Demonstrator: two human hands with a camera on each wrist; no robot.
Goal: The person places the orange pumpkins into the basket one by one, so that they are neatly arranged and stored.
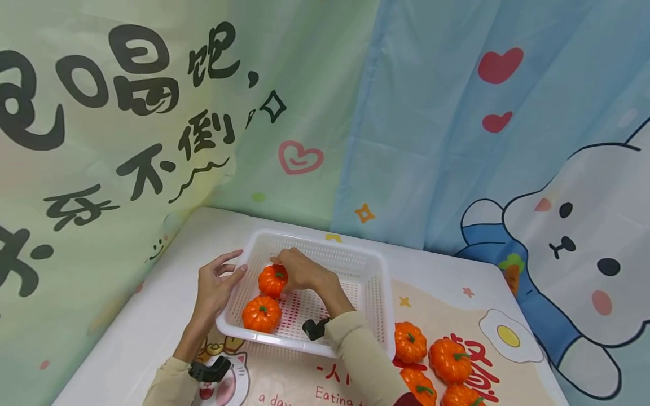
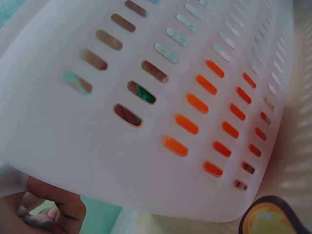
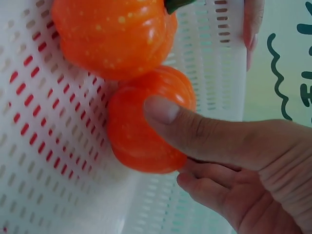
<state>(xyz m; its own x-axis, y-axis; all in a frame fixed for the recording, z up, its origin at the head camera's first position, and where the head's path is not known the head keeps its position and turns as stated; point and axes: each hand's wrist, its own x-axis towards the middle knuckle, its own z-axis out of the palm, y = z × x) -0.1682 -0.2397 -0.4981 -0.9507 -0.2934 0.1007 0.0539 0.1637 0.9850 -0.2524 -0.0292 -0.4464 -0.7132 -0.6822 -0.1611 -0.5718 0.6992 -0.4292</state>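
Note:
A white perforated plastic basket (image 1: 373,282) stands on the table with two orange toy pumpkins in its left part. My right hand (image 1: 304,273) reaches inside and holds the farther pumpkin (image 1: 272,281); the right wrist view shows the thumb (image 3: 163,111) over its side and the other fingers behind it. Touching that one, the nearer pumpkin (image 1: 261,314) sits with its green stem up in the front left corner. At the basket's left rim, my left hand (image 1: 213,287) grips the edge, with bent fingers (image 2: 58,202) showing below it in the left wrist view.
Right of the basket, several more orange pumpkins (image 1: 451,361) lie on the printed table mat (image 1: 431,304), partly beside my right sleeve (image 1: 363,355). A printed curtain (image 1: 304,113) hangs close behind the table's back edge.

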